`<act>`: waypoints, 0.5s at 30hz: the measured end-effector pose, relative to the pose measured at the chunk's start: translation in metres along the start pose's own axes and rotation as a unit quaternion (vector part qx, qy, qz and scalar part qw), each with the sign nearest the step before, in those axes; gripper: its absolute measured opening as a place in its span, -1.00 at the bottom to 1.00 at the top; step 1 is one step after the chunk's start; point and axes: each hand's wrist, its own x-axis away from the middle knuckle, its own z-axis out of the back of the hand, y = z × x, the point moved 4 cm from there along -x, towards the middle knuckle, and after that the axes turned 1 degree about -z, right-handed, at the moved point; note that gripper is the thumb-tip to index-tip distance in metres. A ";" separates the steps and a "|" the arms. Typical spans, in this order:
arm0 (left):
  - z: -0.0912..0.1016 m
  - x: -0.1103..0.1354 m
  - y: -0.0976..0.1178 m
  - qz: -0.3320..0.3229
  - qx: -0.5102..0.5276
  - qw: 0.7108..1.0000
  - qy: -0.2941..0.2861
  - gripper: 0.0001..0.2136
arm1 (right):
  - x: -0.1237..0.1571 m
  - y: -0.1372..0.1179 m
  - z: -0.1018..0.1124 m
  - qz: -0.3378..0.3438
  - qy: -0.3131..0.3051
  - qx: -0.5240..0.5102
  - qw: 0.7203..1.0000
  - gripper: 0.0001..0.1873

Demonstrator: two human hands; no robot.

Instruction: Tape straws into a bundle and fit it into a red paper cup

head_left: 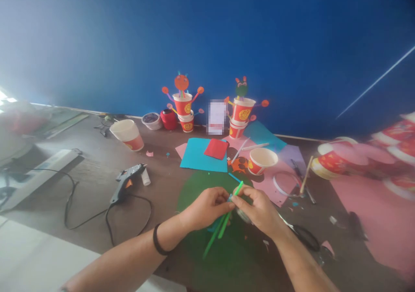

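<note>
My left hand (207, 206) and my right hand (257, 207) meet over a dark green paper circle (227, 257) on the brown table. Both hands are closed in a pinch on thin green straws (216, 236) that slant down to the left between them. A small blue piece sits at the fingertips, too small to name. A black band circles my left wrist. An open red paper cup (262, 160) stands just beyond my hands, beside an orange ladybird cut-out (239, 166).
A glue gun (125, 183) with its black cord lies at the left. Blue (197, 156), red and pink paper sheets lie behind. Two cup figures (183, 108) stand by the blue wall. Scissors (303, 236) lie at my right wrist. More cups are stacked at the right.
</note>
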 end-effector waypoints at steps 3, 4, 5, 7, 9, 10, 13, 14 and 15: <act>0.005 -0.005 -0.003 0.013 0.014 1.000 0.010 -0.65 | 0.008 -0.005 0.025 -0.025 0.077 0.051 0.995 -0.68; 0.007 -0.006 -0.004 0.012 0.011 1.000 0.016 -0.65 | 0.015 -0.007 0.040 -0.042 0.127 0.090 0.987 -0.66; 0.010 -0.007 -0.004 0.008 0.007 1.000 0.021 -0.65 | 0.025 -0.008 0.057 -0.065 0.170 0.140 0.973 -0.67; 0.015 -0.009 -0.004 -0.001 -0.003 1.000 0.031 -0.68 | 0.049 -0.004 0.082 -0.111 0.164 0.285 0.938 -0.79; 0.019 -0.010 -0.004 -0.007 -0.008 0.999 0.047 -0.69 | 0.074 0.013 0.094 -0.152 0.078 0.376 0.911 -0.84; 0.021 -0.010 -0.004 -0.009 -0.011 0.998 0.056 -0.70 | 0.086 0.025 0.096 -0.166 0.043 0.409 0.896 -0.86; 0.024 -0.012 -0.005 -0.018 -0.026 0.996 0.084 -0.72 | 0.112 0.056 0.091 -0.148 0.035 0.474 0.867 -0.84; 0.025 -0.012 -0.005 -0.018 -0.029 0.995 0.092 -0.73 | 0.117 0.064 0.088 -0.149 0.039 0.475 0.866 -0.82; 0.026 -0.013 -0.005 -0.014 -0.026 0.995 0.097 -0.75 | 0.121 0.071 0.086 -0.160 0.047 0.473 0.865 -0.81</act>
